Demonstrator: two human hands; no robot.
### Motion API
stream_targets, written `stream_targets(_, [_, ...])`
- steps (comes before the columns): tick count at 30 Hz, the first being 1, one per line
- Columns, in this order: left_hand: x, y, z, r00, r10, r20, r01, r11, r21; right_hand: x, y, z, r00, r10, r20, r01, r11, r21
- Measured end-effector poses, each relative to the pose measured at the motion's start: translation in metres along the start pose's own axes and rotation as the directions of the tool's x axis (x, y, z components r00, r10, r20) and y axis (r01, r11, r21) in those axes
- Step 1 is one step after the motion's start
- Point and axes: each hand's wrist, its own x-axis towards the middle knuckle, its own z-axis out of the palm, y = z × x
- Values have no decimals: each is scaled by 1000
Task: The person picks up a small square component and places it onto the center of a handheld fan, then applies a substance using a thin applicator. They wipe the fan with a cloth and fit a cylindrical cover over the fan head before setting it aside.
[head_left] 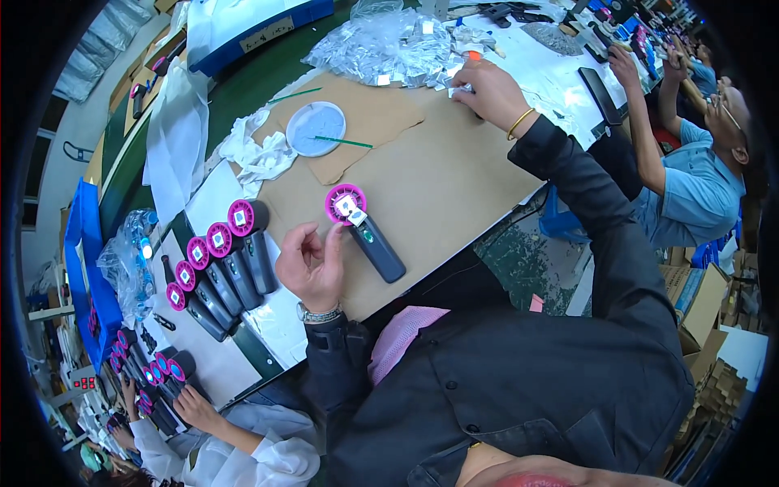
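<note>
A handheld fan (378, 250) with a dark grey handle and a pink ring lies on the brown cardboard in front of me. A small white piece sits on its head and reaches toward the handle. My left hand (312, 264) is just left of the fan, fingers loosely curled, thumb apart from them and close to the pink ring; I see nothing in it. My right hand (493, 93) reaches to the near right edge of a heap of small clear plastic packets (381, 49). Its fingers are pinched together; whatever is between them is too small to make out.
A row of similar fans (219, 239) lies to the left. A white round dish (315, 122) with a green stick stands on the cardboard (454, 178), beside crumpled white cloth (256, 154). Co-workers sit at right (690, 178) and lower left (235, 446). Blue trays (85, 268) edge the bench.
</note>
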Motion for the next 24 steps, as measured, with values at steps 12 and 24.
stream_targets(12, [8,7,-3,998,-17,55,14,998,64,-8,-34,-3,984,-136,-112,137,991,1])
stream_targets(24, [17,14,-2,969,48,241,-80,989,124,-7,-179,-5,907,-387,166,89,560,824])
